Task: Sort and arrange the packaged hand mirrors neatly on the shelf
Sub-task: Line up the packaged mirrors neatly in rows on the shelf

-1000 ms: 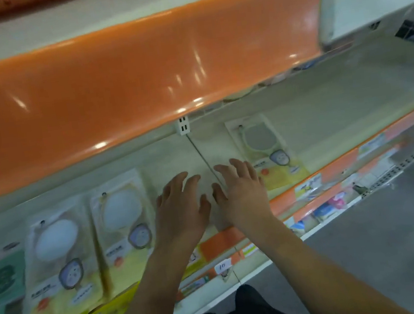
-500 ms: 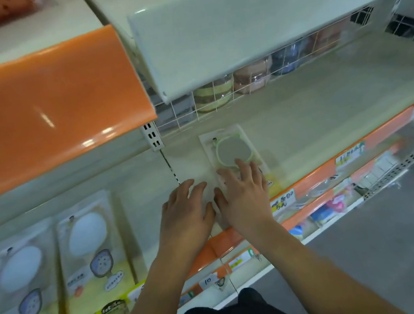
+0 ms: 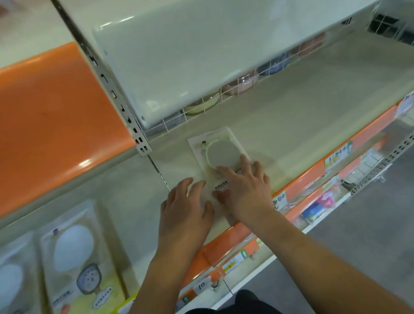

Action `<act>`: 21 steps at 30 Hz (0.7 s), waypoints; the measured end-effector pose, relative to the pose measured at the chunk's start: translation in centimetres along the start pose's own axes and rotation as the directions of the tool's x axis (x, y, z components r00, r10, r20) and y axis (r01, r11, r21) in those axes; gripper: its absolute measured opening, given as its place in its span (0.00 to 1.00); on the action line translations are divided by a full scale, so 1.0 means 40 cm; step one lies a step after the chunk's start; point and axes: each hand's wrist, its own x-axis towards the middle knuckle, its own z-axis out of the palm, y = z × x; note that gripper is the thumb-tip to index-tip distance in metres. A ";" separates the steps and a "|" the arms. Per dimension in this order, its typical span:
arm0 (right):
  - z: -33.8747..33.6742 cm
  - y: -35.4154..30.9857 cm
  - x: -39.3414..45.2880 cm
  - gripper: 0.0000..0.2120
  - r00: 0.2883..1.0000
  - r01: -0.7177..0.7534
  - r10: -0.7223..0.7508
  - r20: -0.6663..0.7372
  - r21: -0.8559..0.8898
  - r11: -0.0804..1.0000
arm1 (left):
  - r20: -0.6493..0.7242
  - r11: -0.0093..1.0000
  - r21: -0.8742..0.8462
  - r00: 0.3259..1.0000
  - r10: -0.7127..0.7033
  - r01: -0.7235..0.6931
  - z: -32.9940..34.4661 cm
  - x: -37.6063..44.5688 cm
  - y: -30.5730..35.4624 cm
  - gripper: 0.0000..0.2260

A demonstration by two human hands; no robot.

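Observation:
A packaged hand mirror with a pale green round frame [image 3: 220, 154] lies flat on the cream shelf [image 3: 303, 126], just right of the shelf joint. My right hand [image 3: 246, 191] rests on the lower half of this package with fingers spread flat. My left hand [image 3: 185, 211] lies flat on the shelf beside the package's left edge, fingers straight; whether it touches the package I cannot tell. Two more packaged mirrors with yellow cards lie at the lower left, one [image 3: 74, 265] next to the other [image 3: 4, 302].
An orange-fronted upper shelf [image 3: 36, 134] overhangs the left bay and a white one [image 3: 210, 43] overhangs the right bay. Jars [image 3: 203, 103] stand behind a wire grid at the back. Orange price rails [image 3: 374, 131] run along the front edge. Grey floor lies at the right.
The view has swung right and closer, so the white upper shelf now fills the top. My right hand has moved onto the green mirror package; my left hand stays flat beside it.

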 end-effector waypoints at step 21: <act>0.034 -0.142 -0.005 0.19 0.958 0.288 -0.283 -0.054 0.172 0.942 | -0.157 0.982 -0.020 0.970 -0.186 0.185 -0.038 -0.099 -0.087 0.21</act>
